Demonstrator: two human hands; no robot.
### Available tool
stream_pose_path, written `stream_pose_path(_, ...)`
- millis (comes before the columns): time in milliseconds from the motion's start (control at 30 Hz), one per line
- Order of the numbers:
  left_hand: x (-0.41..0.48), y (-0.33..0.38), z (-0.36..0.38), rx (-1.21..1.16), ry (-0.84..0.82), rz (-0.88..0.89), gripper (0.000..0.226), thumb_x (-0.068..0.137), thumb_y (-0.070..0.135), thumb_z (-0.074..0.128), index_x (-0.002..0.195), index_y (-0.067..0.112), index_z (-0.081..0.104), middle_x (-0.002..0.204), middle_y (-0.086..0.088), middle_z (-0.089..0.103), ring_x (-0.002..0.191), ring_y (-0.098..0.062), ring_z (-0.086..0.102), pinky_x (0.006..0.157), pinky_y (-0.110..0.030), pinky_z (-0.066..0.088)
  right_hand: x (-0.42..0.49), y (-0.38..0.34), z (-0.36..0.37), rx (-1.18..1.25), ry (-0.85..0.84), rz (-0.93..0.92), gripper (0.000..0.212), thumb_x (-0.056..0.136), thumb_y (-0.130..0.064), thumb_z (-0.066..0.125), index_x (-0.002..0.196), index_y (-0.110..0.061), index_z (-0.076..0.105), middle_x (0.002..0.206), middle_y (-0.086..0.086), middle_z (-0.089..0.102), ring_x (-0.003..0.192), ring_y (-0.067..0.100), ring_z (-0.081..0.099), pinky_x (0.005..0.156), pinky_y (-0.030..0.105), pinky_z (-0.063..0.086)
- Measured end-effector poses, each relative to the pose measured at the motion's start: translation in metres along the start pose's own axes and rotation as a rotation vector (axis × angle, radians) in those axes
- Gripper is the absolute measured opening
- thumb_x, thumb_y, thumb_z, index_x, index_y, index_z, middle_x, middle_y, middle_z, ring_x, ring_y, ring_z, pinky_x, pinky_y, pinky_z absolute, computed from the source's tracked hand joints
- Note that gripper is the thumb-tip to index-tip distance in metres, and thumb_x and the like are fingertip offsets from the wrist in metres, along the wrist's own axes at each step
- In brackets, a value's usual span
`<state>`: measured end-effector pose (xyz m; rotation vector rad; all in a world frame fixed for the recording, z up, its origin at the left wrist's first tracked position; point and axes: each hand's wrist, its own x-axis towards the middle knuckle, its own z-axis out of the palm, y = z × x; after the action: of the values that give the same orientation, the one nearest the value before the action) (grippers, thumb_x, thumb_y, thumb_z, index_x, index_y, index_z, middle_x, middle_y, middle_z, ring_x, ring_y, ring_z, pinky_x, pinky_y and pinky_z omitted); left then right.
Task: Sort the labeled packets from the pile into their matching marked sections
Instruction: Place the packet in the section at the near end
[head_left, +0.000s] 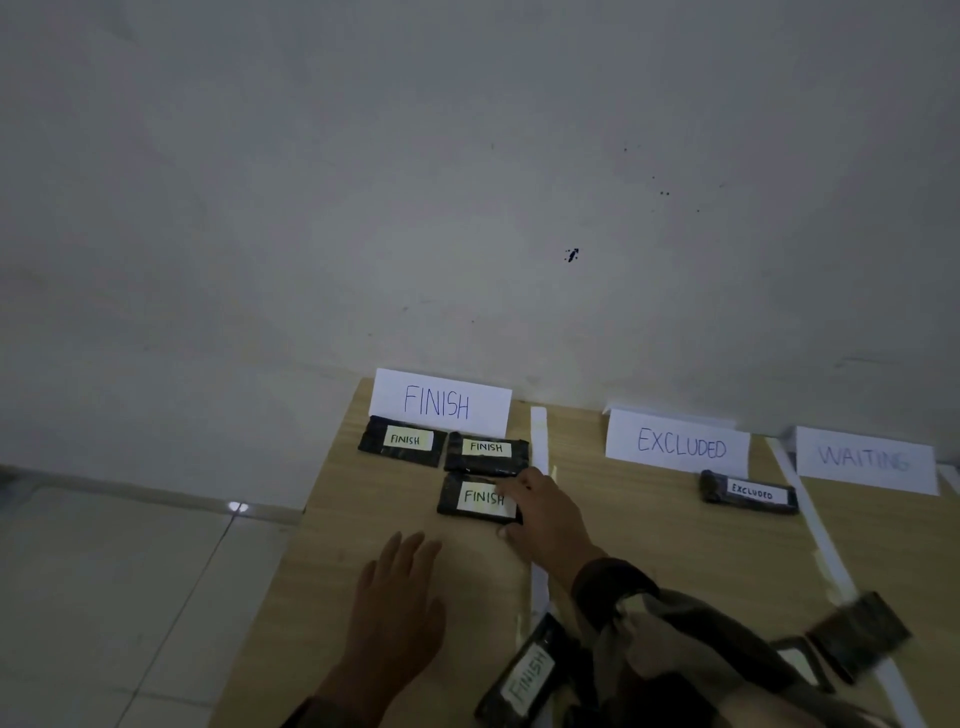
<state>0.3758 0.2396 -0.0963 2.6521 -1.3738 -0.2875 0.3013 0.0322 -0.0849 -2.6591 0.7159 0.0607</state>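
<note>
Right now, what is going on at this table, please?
A person is sorting dark wrapped packets with paper labels on a light wooden table. The right hand grips a FINISH packet by its right end, below the white FINISH sign. The left hand lies flat on the table. One EXCLUDED packet sits below the EXCLUDED sign.

Blurred packet (857, 636), label unreadable; sleeve (675, 649) partly hides lowest FINISH packet (524, 675).
</note>
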Motion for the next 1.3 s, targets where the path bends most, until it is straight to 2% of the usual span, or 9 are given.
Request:
stream_pose_path(133,0.007,0.002,-0.005,-0.096,-0.047,-0.031,0.062,0.081,0.036,0.051,0.14,0.022,0.035,0.149,-0.003,0.033,0.139,-0.026,0.028,0.106,-0.045,0.034,0.002,0.0,0.001,-0.054,-0.014,0.009,0.059,0.084,-0.035,0.066,0.137,-0.024,0.044,0.13,0.001,0.043,0.117,0.019,0.04,0.09,0.028,0.04)
stream_pose_path(233,0.012,0.0,-0.005,-0.077,-0.095,-0.05,0.064,0.092,0.037,0.041,0.147,0.025,0.013,0.157,0.003,0.008,0.144,-0.019,0.002,0.116,-0.04,0.014,-0.001,-0.001,-0.003,-0.114,-0.016,-0.005,0.058,0.086,-0.039,0.062,0.139,-0.026,0.043,0.131,0.002,0.042,0.118,0.021,0.04,0.09,0.027,0.039)
stream_pose_path(367,0.007,-0.003,-0.002,-0.133,-0.034,-0.041,0.065,0.084,0.038,0.043,0.144,0.019,0.028,0.153,-0.007,0.025,0.143,-0.027,0.015,0.111,-0.046,0.022,-0.019,-0.01,-0.013,-0.072,0.003,-0.05,0.05,0.087,-0.037,0.058,0.135,-0.026,0.047,0.127,0.002,0.046,0.115,0.022,0.044,0.084,0.027,0.037)
stream_pose_path(500,-0.005,0.004,-0.001,-0.102,-0.063,-0.035,0.065,0.08,0.038,0.042,0.142,0.019,0.033,0.15,-0.006,0.031,0.141,-0.028,0.023,0.108,-0.046,0.028,-0.059,-0.017,-0.023,-0.054,-0.276,-0.046,0.048,0.082,-0.049,0.064,0.123,-0.027,0.053,0.121,-0.001,0.053,0.11,0.021,0.051,0.086,0.03,0.039)
stream_pose_path(633,-0.023,0.024,0.007,-0.067,-0.048,0.041,0.058,0.065,0.045,0.038,0.111,0.02,0.063,0.113,-0.003,0.067,0.104,-0.025,0.065,0.07,-0.039,0.055,-0.096,-0.005,-0.02,-0.156,-0.522,-0.075,0.066,0.076,-0.05,0.071,0.131,-0.027,0.044,0.128,0.008,0.039,0.113,0.031,0.043,0.086,0.037,0.04)
stream_pose_path(833,-0.039,0.058,0.006,-0.245,-0.163,0.154,0.073,0.067,0.06,0.029,0.127,0.025,0.05,0.127,0.005,0.051,0.123,-0.018,0.043,0.098,-0.037,0.035,-0.114,0.001,-0.014,-0.124,-0.36,-0.05,0.053,0.071,-0.037,0.078,0.115,-0.025,0.051,0.113,0.006,0.041,0.103,0.029,0.046,0.074,0.034,0.036)
stream_pose_path(1033,-0.048,0.066,0.007,-0.351,-0.238,0.08,0.038,0.078,0.04,0.041,0.105,0.021,0.059,0.102,-0.002,0.063,0.096,-0.022,0.058,0.071,-0.027,0.039,-0.127,0.002,-0.012,0.123,-0.236,-0.075,0.029,0.076,-0.014,0.072,0.089,-0.022,0.046,0.095,0.002,0.043,0.087,0.024,0.048,0.069,0.034,0.037)
stream_pose_path(1133,-0.044,0.058,-0.001,-0.51,-0.246,-0.001,0.017,0.084,0.024,0.06,0.1,0.026,0.056,0.107,0.002,0.066,0.097,-0.017,0.062,0.073,-0.024,0.047,-0.132,0.004,-0.014,0.11,-0.191,-0.158,0.031,0.078,-0.017,0.07,0.104,-0.017,0.053,0.106,0.005,0.049,0.094,0.023,0.049,0.071,0.032,0.037)
stream_pose_path(1300,-0.032,0.042,-0.021,-0.667,-0.244,-0.087,0.026,0.083,0.016,0.065,0.101,0.025,0.049,0.109,-0.007,0.064,0.087,-0.013,0.06,0.059,-0.006,0.043,-0.128,0.0,-0.007,0.053,-0.084,-0.284,0.04,0.082,-0.017,0.062,0.121,-0.019,0.053,0.114,0.004,0.049,0.096,0.025,0.053,0.07,0.031,0.042)
